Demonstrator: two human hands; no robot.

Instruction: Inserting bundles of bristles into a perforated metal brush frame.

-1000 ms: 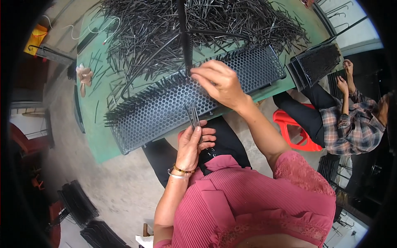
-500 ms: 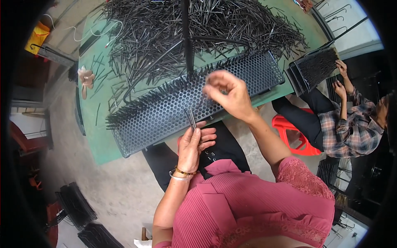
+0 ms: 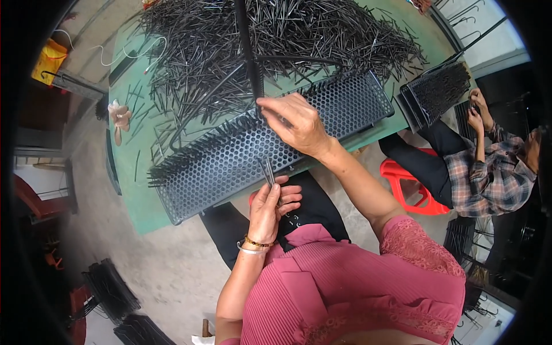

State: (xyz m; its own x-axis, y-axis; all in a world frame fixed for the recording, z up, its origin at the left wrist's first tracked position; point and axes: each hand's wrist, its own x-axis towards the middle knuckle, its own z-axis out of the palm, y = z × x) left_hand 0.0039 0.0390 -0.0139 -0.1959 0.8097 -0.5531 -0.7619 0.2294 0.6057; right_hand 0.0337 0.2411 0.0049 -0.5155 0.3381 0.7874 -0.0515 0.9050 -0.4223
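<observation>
Both hands (image 3: pixel 296 124), right again at bristles (image 3: pixel 214 140)

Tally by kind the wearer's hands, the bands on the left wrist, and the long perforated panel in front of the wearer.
Hands: 2, the left hand and the right hand
Wrist bands: 2, the beaded bracelet and the pale bangle
Long perforated panel: 1
Total: 5
</observation>
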